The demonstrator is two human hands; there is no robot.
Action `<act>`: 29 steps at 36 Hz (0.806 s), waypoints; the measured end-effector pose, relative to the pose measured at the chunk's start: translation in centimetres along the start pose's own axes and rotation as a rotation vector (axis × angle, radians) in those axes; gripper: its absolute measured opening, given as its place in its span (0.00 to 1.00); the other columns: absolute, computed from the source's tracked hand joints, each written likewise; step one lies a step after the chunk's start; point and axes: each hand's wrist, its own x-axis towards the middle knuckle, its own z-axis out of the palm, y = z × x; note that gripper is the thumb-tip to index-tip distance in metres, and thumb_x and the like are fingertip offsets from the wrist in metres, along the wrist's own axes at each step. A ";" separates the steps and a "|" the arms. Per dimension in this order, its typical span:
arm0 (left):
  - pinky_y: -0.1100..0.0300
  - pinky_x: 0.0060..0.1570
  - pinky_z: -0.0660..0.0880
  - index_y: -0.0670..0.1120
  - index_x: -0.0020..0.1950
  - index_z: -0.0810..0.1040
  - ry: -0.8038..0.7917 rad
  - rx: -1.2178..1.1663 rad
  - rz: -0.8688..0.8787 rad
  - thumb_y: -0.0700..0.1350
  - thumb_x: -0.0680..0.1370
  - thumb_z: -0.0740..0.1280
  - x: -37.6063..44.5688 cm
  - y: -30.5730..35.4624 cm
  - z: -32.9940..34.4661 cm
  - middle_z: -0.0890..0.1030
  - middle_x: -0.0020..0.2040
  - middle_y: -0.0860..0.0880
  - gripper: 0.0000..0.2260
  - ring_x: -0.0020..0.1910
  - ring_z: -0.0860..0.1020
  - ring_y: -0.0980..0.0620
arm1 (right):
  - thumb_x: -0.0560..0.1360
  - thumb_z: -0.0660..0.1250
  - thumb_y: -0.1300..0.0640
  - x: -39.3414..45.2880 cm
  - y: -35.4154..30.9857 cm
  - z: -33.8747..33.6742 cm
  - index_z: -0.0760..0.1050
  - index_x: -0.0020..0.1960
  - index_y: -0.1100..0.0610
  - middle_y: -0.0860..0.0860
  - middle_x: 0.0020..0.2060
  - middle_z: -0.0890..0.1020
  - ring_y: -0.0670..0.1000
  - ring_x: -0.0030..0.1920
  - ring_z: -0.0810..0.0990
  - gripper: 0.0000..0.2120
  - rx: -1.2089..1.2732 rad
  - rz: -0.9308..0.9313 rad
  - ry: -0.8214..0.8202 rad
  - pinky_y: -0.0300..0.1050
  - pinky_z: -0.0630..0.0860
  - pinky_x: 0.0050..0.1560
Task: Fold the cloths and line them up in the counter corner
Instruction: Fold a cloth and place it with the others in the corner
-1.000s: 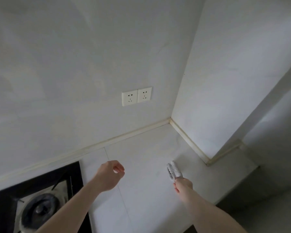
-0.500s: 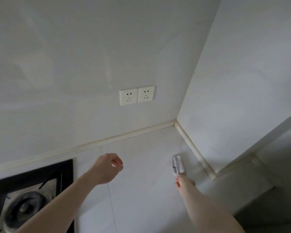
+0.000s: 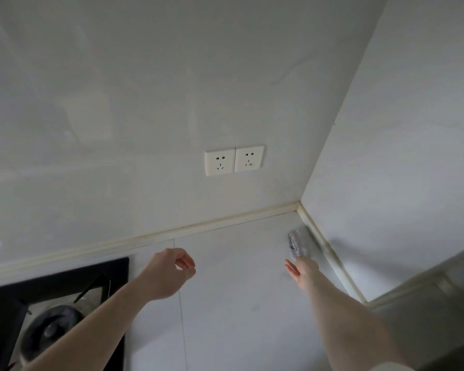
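Soft, even daylight, faint glare on the wall (image 3: 145,103), wide-angle bending, slight blur throughout.

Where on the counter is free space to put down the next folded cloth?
The widest bare patch of counter lies between the left hand and the right hand, reaching back to the wall strip under the sockets. It is tight along the right wall, where the folded cloth lies, and at the left by the stove.

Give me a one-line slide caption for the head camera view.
Right hand reaches to a folded grey cloth lying along the counter's right wall edge near the corner; left hand hovers empty.
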 end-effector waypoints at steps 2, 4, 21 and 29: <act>0.63 0.49 0.77 0.55 0.46 0.82 -0.004 0.002 -0.016 0.48 0.77 0.71 0.0 -0.2 -0.1 0.83 0.46 0.59 0.01 0.46 0.80 0.60 | 0.83 0.50 0.71 0.4 -0.5 0.5 0.59 0.78 0.61 0.61 0.71 0.73 0.60 0.40 0.85 0.24 0.009 -0.006 -0.029 0.52 0.84 0.45; 0.63 0.50 0.77 0.55 0.47 0.82 -0.004 0.005 -0.017 0.48 0.77 0.70 0.0 -0.3 -0.1 0.82 0.47 0.59 0.02 0.47 0.80 0.60 | 0.84 0.52 0.70 0.6 -1.3 0.9 0.58 0.79 0.59 0.59 0.72 0.72 0.61 0.48 0.84 0.24 -0.011 -0.028 -0.048 0.53 0.84 0.46; 0.69 0.39 0.73 0.54 0.45 0.82 0.028 -0.034 -0.113 0.48 0.77 0.71 -0.7 -3.1 -1.2 0.83 0.46 0.58 0.02 0.41 0.80 0.59 | 0.82 0.63 0.61 0.9 -0.6 2.6 0.64 0.76 0.58 0.58 0.70 0.72 0.63 0.66 0.76 0.22 -0.254 -0.049 -0.050 0.59 0.76 0.64; 0.71 0.37 0.71 0.54 0.47 0.81 0.042 -0.081 -0.104 0.48 0.77 0.71 -3.9 -4.4 -1.9 0.83 0.47 0.58 0.01 0.42 0.80 0.59 | 0.76 0.69 0.55 -3.1 6.0 3.8 0.58 0.79 0.61 0.59 0.72 0.69 0.58 0.64 0.75 0.36 -1.172 -0.192 -0.200 0.46 0.79 0.44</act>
